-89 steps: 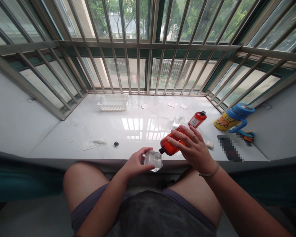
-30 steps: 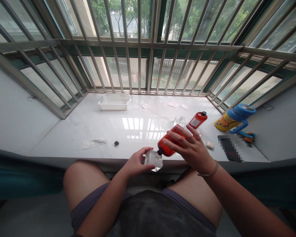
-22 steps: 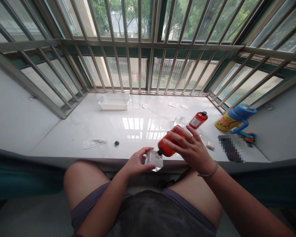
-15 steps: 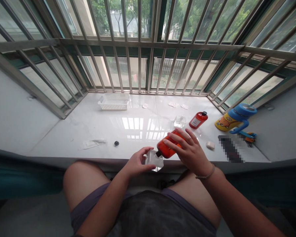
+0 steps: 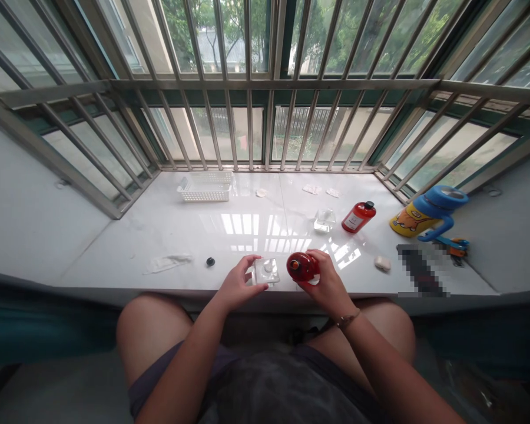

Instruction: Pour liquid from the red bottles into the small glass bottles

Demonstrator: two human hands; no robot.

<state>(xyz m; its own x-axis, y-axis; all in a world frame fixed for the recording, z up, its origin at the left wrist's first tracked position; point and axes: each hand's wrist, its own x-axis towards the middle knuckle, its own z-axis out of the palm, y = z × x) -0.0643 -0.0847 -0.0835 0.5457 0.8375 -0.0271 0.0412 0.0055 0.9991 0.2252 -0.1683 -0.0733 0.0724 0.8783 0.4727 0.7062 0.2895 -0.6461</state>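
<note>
My left hand (image 5: 237, 284) has its thumb and fingers closed on a small clear square container (image 5: 267, 270) with a round opening on top. It is upright over the sill's front edge. To its right, my right hand (image 5: 329, 285) grips a red bottle (image 5: 301, 268) round its side. That bottle stands nearly upright with its uncapped dark neck facing me. A loose black cap (image 5: 210, 261) lies left of my left hand. Behind the right hand are a second clear container (image 5: 324, 221) and another red bottle (image 5: 358, 217) with a black cap and a white label.
A white perforated basket (image 5: 205, 191) sits at the back left on the white sill (image 5: 176, 229). A crumpled clear wrapper (image 5: 168, 263) lies front left. To the right are a small pale block (image 5: 382, 263), a blue and yellow flask (image 5: 428, 212) and a blurred dark object (image 5: 419, 268). Metal bars close off the back.
My right hand has turned the red bottle from tilted over the clear container to upright, away from it. The left hand has levelled the clear container and moved slightly left.
</note>
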